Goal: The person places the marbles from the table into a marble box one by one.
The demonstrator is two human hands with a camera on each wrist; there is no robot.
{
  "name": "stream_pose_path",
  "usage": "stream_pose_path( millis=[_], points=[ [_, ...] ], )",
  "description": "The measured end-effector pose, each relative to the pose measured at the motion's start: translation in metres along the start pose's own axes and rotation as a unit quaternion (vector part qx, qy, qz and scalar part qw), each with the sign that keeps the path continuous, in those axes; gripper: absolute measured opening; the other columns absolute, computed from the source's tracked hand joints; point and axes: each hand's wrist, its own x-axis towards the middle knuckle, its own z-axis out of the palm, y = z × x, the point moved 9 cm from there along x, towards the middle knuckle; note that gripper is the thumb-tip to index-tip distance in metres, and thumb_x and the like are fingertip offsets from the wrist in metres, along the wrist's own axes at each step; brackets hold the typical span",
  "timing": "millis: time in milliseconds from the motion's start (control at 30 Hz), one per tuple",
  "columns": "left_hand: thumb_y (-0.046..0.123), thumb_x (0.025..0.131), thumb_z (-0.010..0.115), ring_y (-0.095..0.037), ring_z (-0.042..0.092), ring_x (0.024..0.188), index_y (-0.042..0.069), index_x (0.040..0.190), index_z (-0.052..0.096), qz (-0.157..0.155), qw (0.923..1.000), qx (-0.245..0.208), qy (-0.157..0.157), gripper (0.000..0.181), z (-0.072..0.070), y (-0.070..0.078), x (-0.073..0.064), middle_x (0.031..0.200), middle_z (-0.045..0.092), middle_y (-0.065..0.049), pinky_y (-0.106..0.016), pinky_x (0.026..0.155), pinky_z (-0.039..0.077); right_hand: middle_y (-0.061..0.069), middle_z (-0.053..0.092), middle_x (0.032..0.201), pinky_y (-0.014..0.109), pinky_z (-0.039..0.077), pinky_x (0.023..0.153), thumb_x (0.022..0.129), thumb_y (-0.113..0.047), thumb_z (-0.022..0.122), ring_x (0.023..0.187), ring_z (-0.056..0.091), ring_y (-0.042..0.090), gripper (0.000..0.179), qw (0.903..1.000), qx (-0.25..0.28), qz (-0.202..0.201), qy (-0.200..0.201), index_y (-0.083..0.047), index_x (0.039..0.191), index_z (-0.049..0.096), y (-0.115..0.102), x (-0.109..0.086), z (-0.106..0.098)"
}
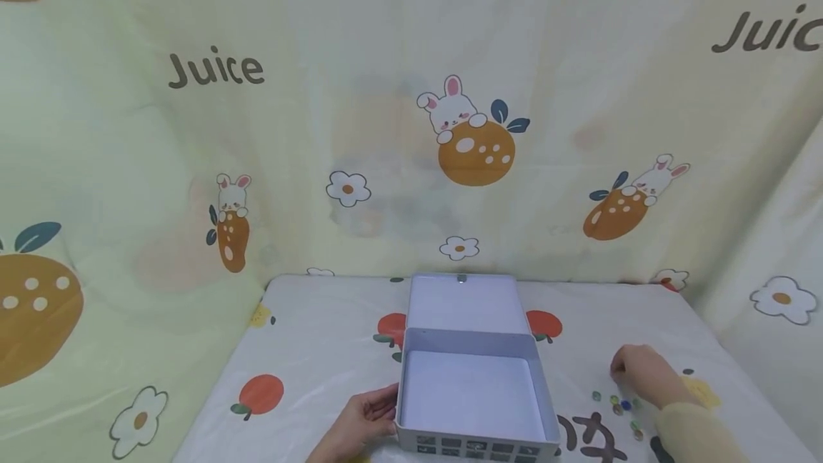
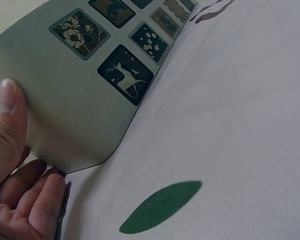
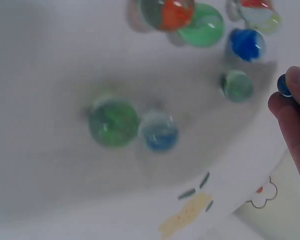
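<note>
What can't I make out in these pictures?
Right wrist view: part of the held blue marble, covered by the right fingers.
Right wrist view: the top of the orange-swirled marble, cut off by the upper edge.
Left wrist view: much of the box, beyond the edges.
Head view: patterns inside the loose marbles, too small.

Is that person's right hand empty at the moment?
No, the right wrist view shows the right hand pinching a round blue glass marble between thumb and finger.
</note>
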Motion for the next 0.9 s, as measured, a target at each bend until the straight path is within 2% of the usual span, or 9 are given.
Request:
stream_pose_path(
  millis=[100,167,333,467,567,667,767,900],
  points=[
    [0.01,0.085,0.081,-0.036,0.049,0.143,-0.01,0.149,0.042,-0.005,1.0,0.006,0.005,0.078,0.0,0.001,0.0,0.154,0.044,-0.031,-0.027,0.11,0.053,0.011,0.074,0.085,0.051,0.061,0.078,0.085,-0.001,0.074,0.08,0.069,0.028,0.004,0.9992,0.001,-0.016,0.036,0.0,0.089,0.075,0.0,-0.008,-0.012],
    [0.01,0.085,0.081,-0.037,0.049,0.143,-0.009,0.149,0.042,-0.009,0.9998,0.014,0.009,0.078,0.0,0.002,-0.001,0.154,0.045,-0.03,-0.029,0.11,0.053,0.013,0.074,0.086,0.053,0.06,0.079,0.086,-0.002,0.074,0.083,0.069,0.031,0.006,0.9988,0.012,-0.009,0.046,0.001,0.091,0.075,0.002,-0.014,-0.02],
    [0.011,0.086,0.081,-0.038,0.048,0.143,-0.008,0.15,0.042,-0.02,0.9994,0.027,0.01,0.079,0.002,0.003,-0.003,0.154,0.045,-0.03,-0.033,0.112,0.052,0.017,0.077,0.094,0.055,0.061,0.08,0.089,-0.007,0.073,0.09,0.071,0.036,0.014,0.995,0.069,-0.001,0.072,0.003,0.099,0.077,-0.002,-0.029,-0.043],
    [0.01,0.086,0.081,-0.038,0.048,0.143,-0.007,0.151,0.042,-0.028,0.999,0.033,0.014,0.077,0.0,0.002,-0.003,0.155,0.044,-0.029,-0.035,0.113,0.052,0.016,0.078,0.101,0.043,0.064,0.073,0.092,-0.016,0.074,0.09,0.073,0.028,0.021,0.9855,0.135,0.005,0.102,-0.001,0.106,0.078,-0.017,-0.044,-0.058],
    [0.012,0.086,0.081,-0.038,0.048,0.143,-0.007,0.151,0.042,-0.029,0.9988,0.036,0.018,0.077,-0.003,0.001,-0.004,0.155,0.045,-0.028,-0.036,0.112,0.052,0.014,0.078,0.105,0.037,0.064,0.073,0.094,-0.024,0.074,0.09,0.072,0.021,0.028,0.9744,0.193,0.014,0.115,-0.003,0.111,0.078,-0.033,-0.053,-0.063],
    [0.015,0.086,0.081,-0.038,0.048,0.143,-0.007,0.15,0.043,-0.028,0.9986,0.039,0.02,0.078,-0.003,0.001,-0.003,0.154,0.045,-0.028,-0.036,0.113,0.052,0.013,0.078,0.11,0.043,0.064,0.083,0.095,-0.03,0.073,0.095,0.072,0.019,0.035,0.9597,0.257,0.028,0.112,-0.003,0.117,0.076,-0.05,-0.059,-0.063],
    [0.018,0.085,0.082,-0.039,0.048,0.143,-0.007,0.15,0.044,-0.023,0.9987,0.042,0.018,0.079,-0.002,0.0,-0.002,0.154,0.046,-0.028,-0.037,0.113,0.052,0.012,0.077,0.116,0.048,0.063,0.092,0.097,-0.033,0.072,0.1,0.073,0.018,0.039,0.9397,0.323,0.042,0.103,-0.004,0.122,0.074,-0.067,-0.063,-0.058],
    [0.022,0.085,0.082,-0.039,0.048,0.143,-0.006,0.15,0.044,-0.011,0.999,0.041,0.011,0.08,0.001,0.002,0.0,0.154,0.046,-0.028,-0.036,0.113,0.051,0.012,0.077,0.117,0.038,0.065,0.092,0.098,-0.029,0.071,0.099,0.074,0.012,0.041,0.9094,0.4,0.042,0.105,0.001,0.126,0.07,-0.095,-0.065,-0.051]
  ],
)
